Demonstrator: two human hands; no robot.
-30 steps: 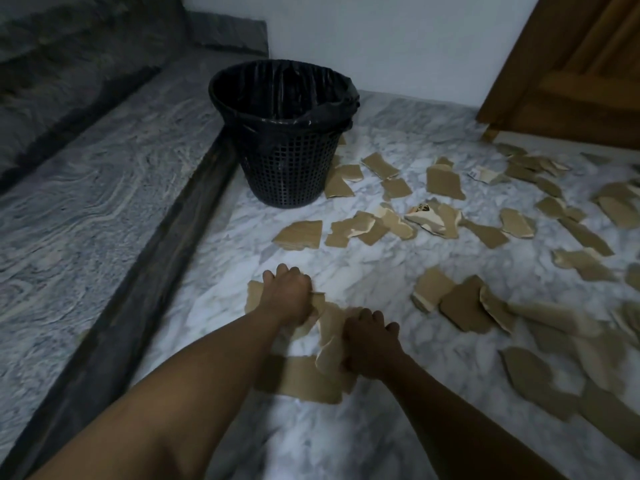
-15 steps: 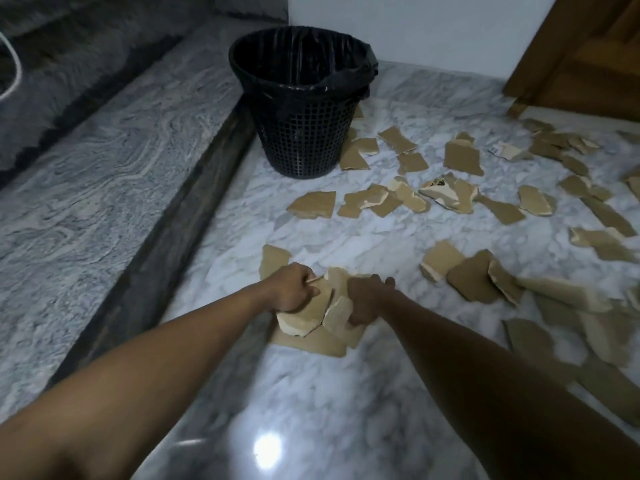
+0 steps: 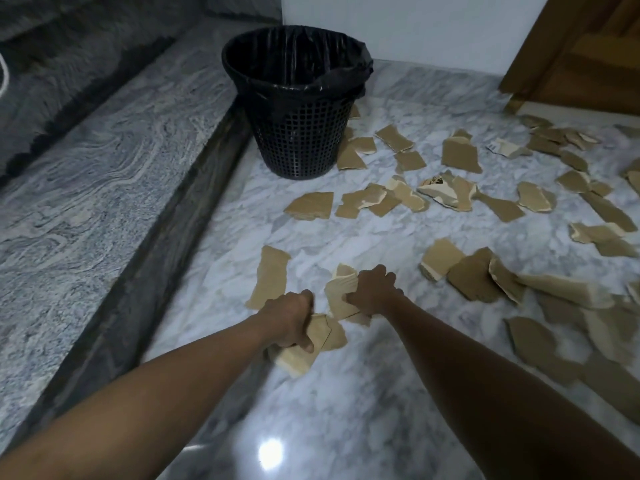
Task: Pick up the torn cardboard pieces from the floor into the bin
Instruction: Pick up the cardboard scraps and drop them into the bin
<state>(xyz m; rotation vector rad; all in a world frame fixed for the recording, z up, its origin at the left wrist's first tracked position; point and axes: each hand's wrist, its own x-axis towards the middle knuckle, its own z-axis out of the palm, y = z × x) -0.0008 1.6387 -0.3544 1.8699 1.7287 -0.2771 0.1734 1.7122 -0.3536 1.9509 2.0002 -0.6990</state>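
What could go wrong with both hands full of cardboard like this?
The left hand grips several overlapping pieces; one might slip out before reaching the bin. The right hand holds its piece by one edge, so it could drop. The long strip lying beside them may get left behind.

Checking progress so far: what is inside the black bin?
Only a black liner shows inside the bin; its near wall hides the bottom.
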